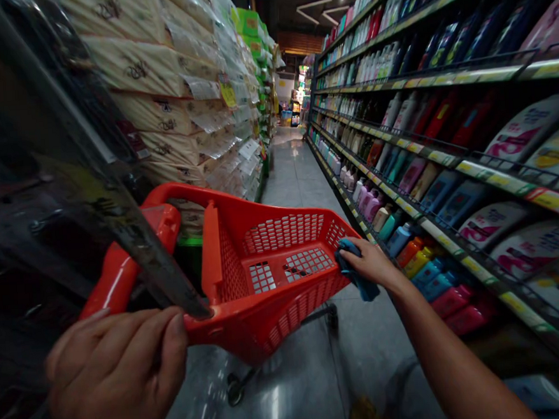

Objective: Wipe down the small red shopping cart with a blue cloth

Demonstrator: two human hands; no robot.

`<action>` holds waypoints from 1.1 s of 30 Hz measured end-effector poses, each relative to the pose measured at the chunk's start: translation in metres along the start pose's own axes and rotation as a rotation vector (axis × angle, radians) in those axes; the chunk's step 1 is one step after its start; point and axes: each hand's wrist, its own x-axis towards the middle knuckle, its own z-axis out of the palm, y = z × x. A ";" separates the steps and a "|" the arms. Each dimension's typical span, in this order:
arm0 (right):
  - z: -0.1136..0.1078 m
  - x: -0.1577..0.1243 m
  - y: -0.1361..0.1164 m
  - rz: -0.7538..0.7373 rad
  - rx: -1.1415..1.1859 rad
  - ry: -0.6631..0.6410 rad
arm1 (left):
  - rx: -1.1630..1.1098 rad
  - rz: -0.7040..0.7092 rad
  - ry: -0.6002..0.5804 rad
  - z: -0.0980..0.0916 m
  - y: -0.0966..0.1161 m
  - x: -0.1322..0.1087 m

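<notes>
A red plastic shopping cart (286, 298) stands at an angle in the aisle, and its basket holds nothing that I can see. My left hand (121, 374) is closed around the near end of the cart's red handle (116, 278). At the cart's far right corner, my right hand (367, 261) grips a blue cloth (358, 277) and presses it over the rim. The fingertips of that hand are partly hidden by the cloth. A dark, flat bar (142, 238) slants down from the upper left to the cart's near corner.
Shelves (452, 216) packed with bottles run along the right, close to my right arm. Stacked tissue packs (164, 71) line the left side, with green packs (250, 33) beyond. The grey tiled floor (289, 170) stretches down the aisle. Cart wheels (234, 389) show below the basket.
</notes>
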 end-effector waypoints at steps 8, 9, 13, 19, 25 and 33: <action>0.041 -0.062 -0.115 -0.197 0.055 -0.184 | 0.293 0.149 0.100 -0.006 0.022 0.001; 0.037 -0.062 -0.109 -0.157 0.046 -0.168 | 0.299 0.140 0.092 -0.006 0.024 0.001; 0.041 -0.073 -0.101 0.000 0.034 -0.010 | 0.322 0.123 0.053 -0.006 0.033 0.003; 0.107 -0.136 -0.143 -0.400 0.254 0.130 | 0.367 0.133 0.042 0.000 0.041 0.003; 0.155 -0.157 -0.055 -0.214 0.218 0.204 | 0.372 0.119 0.001 0.001 0.042 0.006; 0.173 -0.173 -0.085 0.006 0.415 0.193 | 0.397 0.098 -0.020 0.007 0.051 0.009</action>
